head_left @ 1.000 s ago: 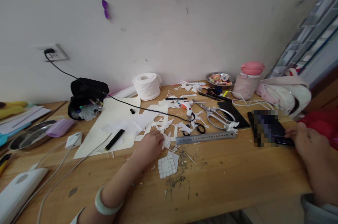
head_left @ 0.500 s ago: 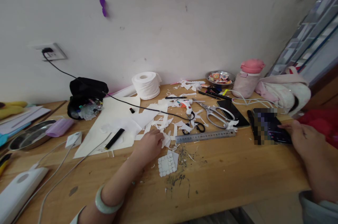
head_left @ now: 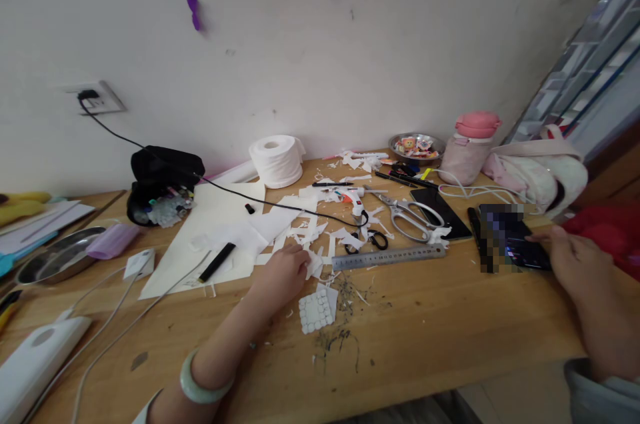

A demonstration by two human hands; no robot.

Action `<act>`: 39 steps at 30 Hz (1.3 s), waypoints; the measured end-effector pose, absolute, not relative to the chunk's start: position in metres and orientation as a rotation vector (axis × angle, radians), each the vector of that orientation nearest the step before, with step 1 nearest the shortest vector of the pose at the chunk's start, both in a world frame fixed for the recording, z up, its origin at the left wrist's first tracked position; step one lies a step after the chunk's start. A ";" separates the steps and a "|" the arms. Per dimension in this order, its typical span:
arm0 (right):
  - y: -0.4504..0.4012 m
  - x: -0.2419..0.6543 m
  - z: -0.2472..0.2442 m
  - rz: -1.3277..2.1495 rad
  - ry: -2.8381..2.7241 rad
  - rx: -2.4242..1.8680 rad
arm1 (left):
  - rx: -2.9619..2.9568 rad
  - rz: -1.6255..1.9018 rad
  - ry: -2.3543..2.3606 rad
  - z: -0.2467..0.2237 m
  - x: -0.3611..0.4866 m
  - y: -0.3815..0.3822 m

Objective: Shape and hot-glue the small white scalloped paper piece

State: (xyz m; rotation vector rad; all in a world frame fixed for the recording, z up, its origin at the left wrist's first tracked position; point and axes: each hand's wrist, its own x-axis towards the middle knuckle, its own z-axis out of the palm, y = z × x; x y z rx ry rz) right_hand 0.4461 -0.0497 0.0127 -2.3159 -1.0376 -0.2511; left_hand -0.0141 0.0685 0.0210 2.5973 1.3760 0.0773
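Note:
My left hand rests on the table with its fingers curled, beside white paper scraps; whether anything is under the fingers is hidden. Just below and right of it lies a small white piece with a bumpy, outlined border. At the right, my right hand is at the edge of a dark phone lying on the table, a finger reaching over its screen. The phone's left part is blurred out. A black marker lies along the phone's left side.
A steel ruler, silver scissors, black-handled scissors and a glue gun lie mid-table. Behind stand a paper roll, a candy bowl and a pink bottle. A black cable crosses the white paper.
The picture on the phone's screen has changed a little. Both hands are in nearly the same places.

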 end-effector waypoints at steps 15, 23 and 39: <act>-0.051 0.441 0.019 -0.254 -1.029 -2.300 | 2.579 0.061 1.373 0.022 -0.014 0.069; -0.053 0.443 0.015 -0.317 -1.089 -2.235 | 2.606 0.089 1.362 0.021 -0.015 0.068; -0.056 0.450 0.008 -0.441 -1.040 -2.157 | 2.754 -0.217 1.436 0.042 0.000 0.051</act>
